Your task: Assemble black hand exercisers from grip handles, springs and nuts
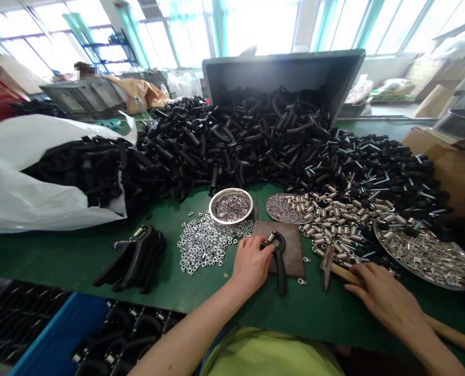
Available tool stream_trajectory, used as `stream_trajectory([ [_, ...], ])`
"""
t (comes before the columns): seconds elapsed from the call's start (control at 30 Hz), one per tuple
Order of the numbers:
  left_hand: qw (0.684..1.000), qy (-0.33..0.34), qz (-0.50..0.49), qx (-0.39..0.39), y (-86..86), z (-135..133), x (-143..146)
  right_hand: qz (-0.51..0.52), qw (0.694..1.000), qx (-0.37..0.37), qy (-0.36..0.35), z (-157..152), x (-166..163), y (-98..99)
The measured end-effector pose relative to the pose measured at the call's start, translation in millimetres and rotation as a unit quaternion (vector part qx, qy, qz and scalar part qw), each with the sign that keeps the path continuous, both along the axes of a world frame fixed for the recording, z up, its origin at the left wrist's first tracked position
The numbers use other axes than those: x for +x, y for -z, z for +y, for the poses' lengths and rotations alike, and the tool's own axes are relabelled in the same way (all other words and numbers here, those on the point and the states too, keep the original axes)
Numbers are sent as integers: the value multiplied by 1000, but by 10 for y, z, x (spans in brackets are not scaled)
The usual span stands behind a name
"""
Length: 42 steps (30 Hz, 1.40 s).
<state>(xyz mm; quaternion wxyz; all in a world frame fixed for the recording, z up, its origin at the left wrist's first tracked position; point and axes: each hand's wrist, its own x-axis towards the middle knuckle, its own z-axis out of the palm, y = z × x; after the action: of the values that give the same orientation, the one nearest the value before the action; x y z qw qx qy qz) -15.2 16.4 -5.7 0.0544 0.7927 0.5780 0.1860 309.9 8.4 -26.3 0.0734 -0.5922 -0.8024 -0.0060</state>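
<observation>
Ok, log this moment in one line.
Left hand: holding black clamp, partly over metal plate | Right hand: on hammer | Springs: beyond hammer

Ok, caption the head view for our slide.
Left hand holds a black hooked handle over a metal plate, right hand a hammer.

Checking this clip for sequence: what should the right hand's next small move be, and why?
Probably lift the hammer toward the metal plate: the right hand is at its handle, while the left hand holds a black clamp over that plate.
</observation>
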Motion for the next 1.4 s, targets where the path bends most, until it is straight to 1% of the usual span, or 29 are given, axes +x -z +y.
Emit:
stream_trajectory([
  [0.07, 999, -5, 50, -14, 10, -94, 3, -29, 999, 17, 10, -126, 161, 130],
  [0.1, 997, -7, 67, -26, 18, -126, 3, -32, 999, 21, 17, -156, 182, 153],
  [0.17, 995, -7, 90, -48, 37, -160, 4, -19, 999, 14, 35, -162, 117, 76],
  [0.23, 993, -1, 101, -58, 48, -163, 10, 24, 999, -6, 39, -119, -70, -160],
  [0.3, 992, 8, 108, -61, 47, -152, 18, 100, 995, -13, 14, -48, -338, -465],
  [0.37, 992, 12, 113, -63, 36, -142, 25, 186, 982, 24, -11, 45, -632, -698],
  [0.4, 991, 13, 115, -63, 29, -139, 27, 214, 975, 50, -12, 99, -768, -753],
  [0.43, 991, 12, 116, -63, 22, -137, 28, 226, 972, 64, -15, 157, -890, -762],
  [0.47, 991, 12, 116, -63, 16, -136, 28, 218, 974, 60, -22, 218, -991, -733],
  [0.5, 991, 12, 115, -63, 11, -136, 26, 195, 980, 36, -30, 277, -1070, -683],
  [0.57, 992, 12, 110, -61, 3, -134, 20, 127, 990, -44, -46, 370, -1168, -593],
  [0.6, 992, 12, 108, -60, 0, -133, 17, 106, 990, -74, -51, 395, -1192, -583],
  [0.63, 992, 13, 108, -59, -1, -131, 14, 105, 990, -81, -51, 402, -1207, -602],
  [0.67, 992, 14, 108, -57, -2, -129, 12, 126, 989, -64, -48, 392, -1216, -644],
  [0.73, 992, 15, 111, -56, -1, -126, 11, 199, 979, 20, -32, 343, -1226, -740],
  [0.77, 992, 15, 112, -55, 1, -126, 12, 223, 973, 56, -24, 317, -1228, -760],
  [0.8, 992, 14, 113, -56, 3, -126, 13, 226, 971, 70, -19, 298, -1228, -746],
  [0.83, 992, 14, 113, -56, 6, -128, 15, 207, 977, 58, -21, 291, -1225, -695],
  [0.9, 992, 13, 111, -57, 16, -135, 16, 132, 990, -19, -36, 313, -1210, -515],
  [0.97, 993, 10, 106, -55, 34, -149, 11, 72, 992, -88, -48, 364, -1186, -339],
  [1.0, 993, 5, 100, -53, 48, -159, 6, 63, 992, -102, -45, 383, -1175, -295],
  [1.07, 996, -8, 78, -47, 86, -183, -9, 83, 990, -109, -44, 372, -1161, -340],
  [1.13, 998, -26, 44, -40, 132, -209, -26, 138, 985, -92, -48, 277, -1156, -537],
  [1.2, 998, -48, 13, -35, 175, -226, -37, 209, 976, -41, -52, 128, -1152, -775],
  [1.27, 997, -63, -2, -33, 206, -226, -35, 269, 962, 34, -35, -11, -1146, -911],
  [1.3, 997, -65, -2, -32, 215, -221, -30, 279, 958, 61, -31, -57, -1145, -916],
  [1.33, 997, -65, 0, -31, 219, -214, -24, 269, 960, 69, -34, -83, -1148, -880],
  [1.37, 998, -62, 4, -32, 218, -207, -17, 239, 968, 58, -45, -89, -1153, -815],
  [1.4, 998, -60, 9, -33, 214, -200, -10, 196, 978, 28, -63, -77, -1162, -738],
])
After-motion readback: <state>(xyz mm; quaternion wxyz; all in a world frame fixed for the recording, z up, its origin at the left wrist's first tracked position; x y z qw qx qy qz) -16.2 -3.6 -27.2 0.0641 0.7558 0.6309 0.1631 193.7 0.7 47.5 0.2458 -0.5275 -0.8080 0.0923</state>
